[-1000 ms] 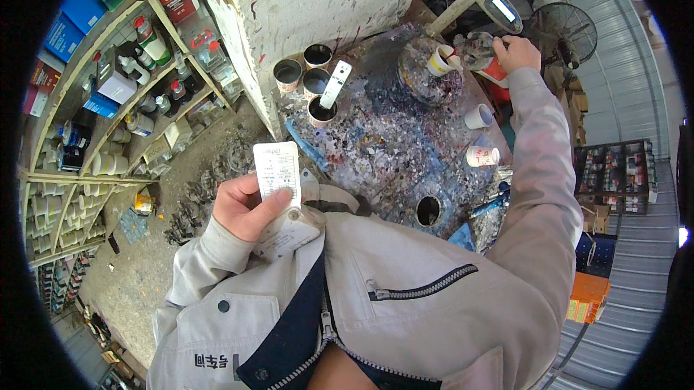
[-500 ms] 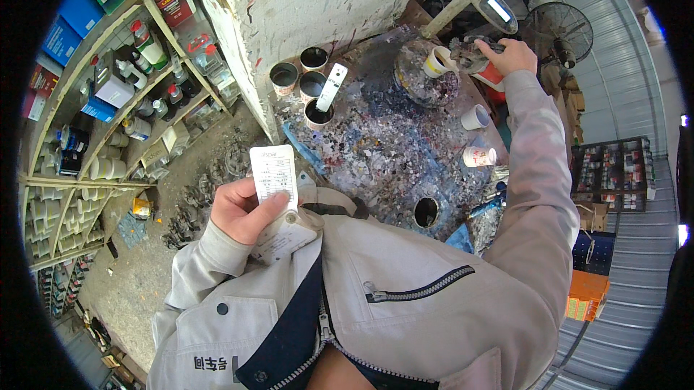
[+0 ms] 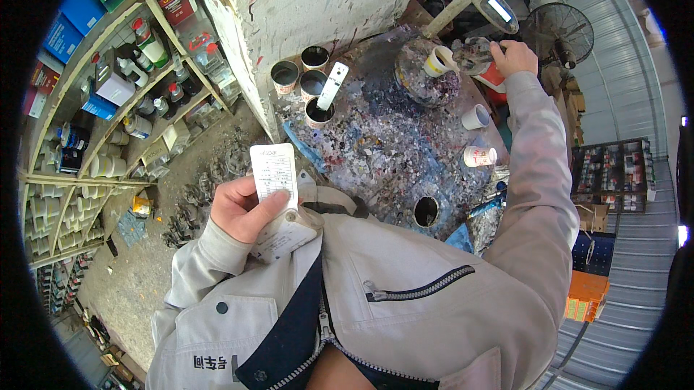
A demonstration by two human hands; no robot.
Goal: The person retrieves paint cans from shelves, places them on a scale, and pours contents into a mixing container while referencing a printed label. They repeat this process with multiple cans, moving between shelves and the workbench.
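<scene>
My left hand (image 3: pixel 242 213) grips white printed cards (image 3: pixel 273 173) held together by a rivet, thumb over the front card, near my jacket. At the back right, my right hand (image 3: pixel 515 59) is closed on the paint-crusted grey lid (image 3: pixel 471 53) of a red can (image 3: pixel 493 79). The lid sits right beside a white, yellow-banded cup (image 3: pixel 436 63) on the round, crusted platform (image 3: pixel 423 93) of a scale, whose lit display (image 3: pixel 499 8) stands on a post behind. Whether anything flows into the cup, I cannot tell.
A paint-splattered bench (image 3: pixel 376 159) carries several dark-filled cups (image 3: pixel 284 78), a white labelled strip (image 3: pixel 332 86) and two pale cups (image 3: pixel 475 119) at the right. Shelves of cans and bottles (image 3: pixel 134 65) line the left, beside a stained pillar (image 3: pixel 311 0). A fan (image 3: pixel 560 32) stands behind my right hand.
My right hand and the grey lid have shifted slightly left and shown small changes in tilt. The whole view has moved a little. My left hand keeps its grip on the cards.
</scene>
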